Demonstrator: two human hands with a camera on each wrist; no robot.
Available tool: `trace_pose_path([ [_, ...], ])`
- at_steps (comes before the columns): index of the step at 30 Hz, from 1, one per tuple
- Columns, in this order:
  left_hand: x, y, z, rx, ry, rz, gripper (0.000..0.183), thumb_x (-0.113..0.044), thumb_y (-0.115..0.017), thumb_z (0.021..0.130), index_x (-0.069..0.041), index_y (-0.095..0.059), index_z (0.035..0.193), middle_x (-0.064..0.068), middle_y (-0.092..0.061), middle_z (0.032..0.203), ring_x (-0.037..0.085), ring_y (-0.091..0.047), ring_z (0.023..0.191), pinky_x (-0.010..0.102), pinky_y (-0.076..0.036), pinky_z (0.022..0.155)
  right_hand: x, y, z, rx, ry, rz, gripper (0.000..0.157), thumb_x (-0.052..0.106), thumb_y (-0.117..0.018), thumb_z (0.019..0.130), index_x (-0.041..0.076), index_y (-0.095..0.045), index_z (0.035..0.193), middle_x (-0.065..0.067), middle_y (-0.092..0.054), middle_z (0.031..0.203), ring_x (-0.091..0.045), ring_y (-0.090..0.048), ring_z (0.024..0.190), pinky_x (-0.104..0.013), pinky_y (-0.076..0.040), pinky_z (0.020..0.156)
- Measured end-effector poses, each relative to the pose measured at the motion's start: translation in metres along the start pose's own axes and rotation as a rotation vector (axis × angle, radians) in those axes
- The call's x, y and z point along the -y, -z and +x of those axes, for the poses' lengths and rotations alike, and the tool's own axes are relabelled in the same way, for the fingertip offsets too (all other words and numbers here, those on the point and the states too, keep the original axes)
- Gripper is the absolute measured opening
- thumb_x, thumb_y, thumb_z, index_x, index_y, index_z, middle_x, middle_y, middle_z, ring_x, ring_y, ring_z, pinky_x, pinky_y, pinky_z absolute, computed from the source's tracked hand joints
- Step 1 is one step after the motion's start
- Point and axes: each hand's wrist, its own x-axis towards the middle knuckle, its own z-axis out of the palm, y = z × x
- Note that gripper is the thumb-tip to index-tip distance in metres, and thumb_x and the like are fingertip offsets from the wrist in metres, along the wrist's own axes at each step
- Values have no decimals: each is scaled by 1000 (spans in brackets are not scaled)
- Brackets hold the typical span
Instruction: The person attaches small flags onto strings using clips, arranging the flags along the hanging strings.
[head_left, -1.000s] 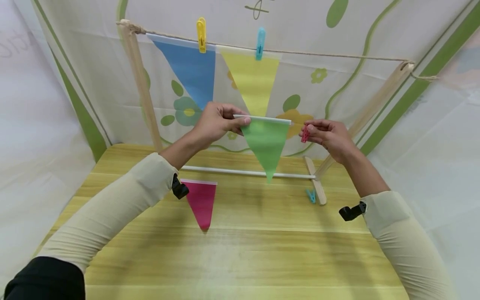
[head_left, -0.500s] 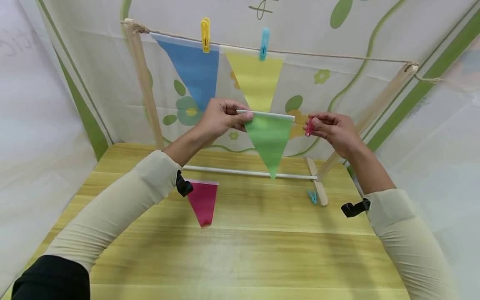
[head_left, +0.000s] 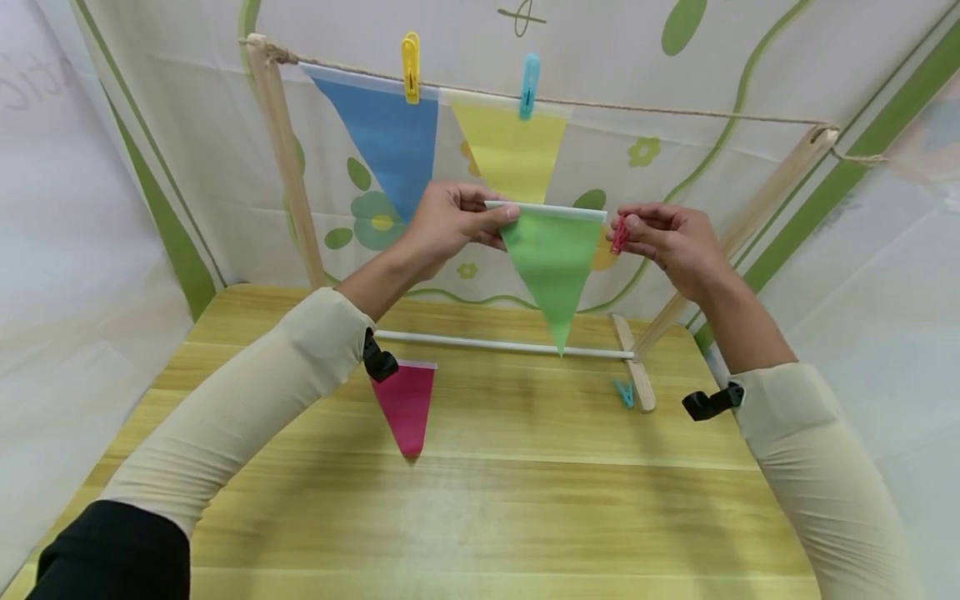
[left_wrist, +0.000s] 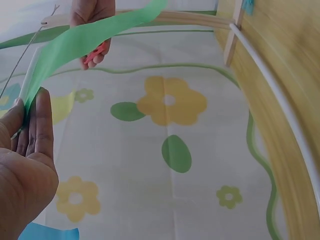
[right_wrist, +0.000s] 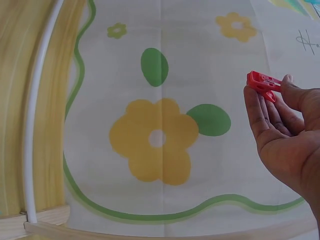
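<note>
My left hand [head_left: 446, 229] pinches the upper left corner of a green pennant [head_left: 557, 262] by its white top edge, and the pennant hangs point down below the twine [head_left: 660, 108]. Just right of it, my right hand [head_left: 678, 246] holds a red clothespin [head_left: 619, 233] between thumb and fingers; the right wrist view shows that clothespin [right_wrist: 264, 84] clearly. On the twine, a yellow clothespin [head_left: 410, 71] clips a blue pennant [head_left: 390, 133] and a light blue clothespin [head_left: 529, 87] clips a yellow pennant [head_left: 513, 146]. The green pennant hides the yellow one's tip.
Wooden posts [head_left: 288, 167] carry the twine at both ends, joined low down by a white rod [head_left: 487, 342]. On the wooden table [head_left: 525, 508] lie a dark pink pennant [head_left: 407, 408] and a blue clothespin [head_left: 625, 393] beside the right post's foot. A patterned cloth hangs behind.
Both hands have risen toward the twine. The green pennant has moved up and a little right, closer to the red clothespin.
</note>
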Motion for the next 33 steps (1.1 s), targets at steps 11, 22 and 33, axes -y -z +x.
trace_pose_path([
  [11, -2, -9, 8, -26, 2, -2, 18, -10, -83, 105, 5, -83, 115, 4, -85, 89, 17, -83, 73, 43, -74, 86, 19, -4, 6, -35, 29, 9, 19, 13, -79, 106, 5, -83, 123, -5, -83, 115, -16, -80, 98, -25, -70, 90],
  [22, -5, -16, 16, -92, 27, -37, 21, -6, -82, 104, 5, -82, 122, 1, -82, 89, 14, -81, 70, 41, -74, 87, 46, -5, 11, -17, 88, 134, 23, 7, -81, 103, -3, -81, 125, -12, -85, 111, -20, -85, 99, -28, -71, 89],
  [33, -8, -19, 19, -64, 55, -1, 24, -5, -77, 107, 3, -81, 130, 4, -80, 96, 14, -81, 79, 42, -72, 96, 66, -9, 14, -3, 111, 188, 27, 3, -80, 103, -8, -77, 127, -17, -83, 109, -26, -86, 99, -32, -72, 90],
])
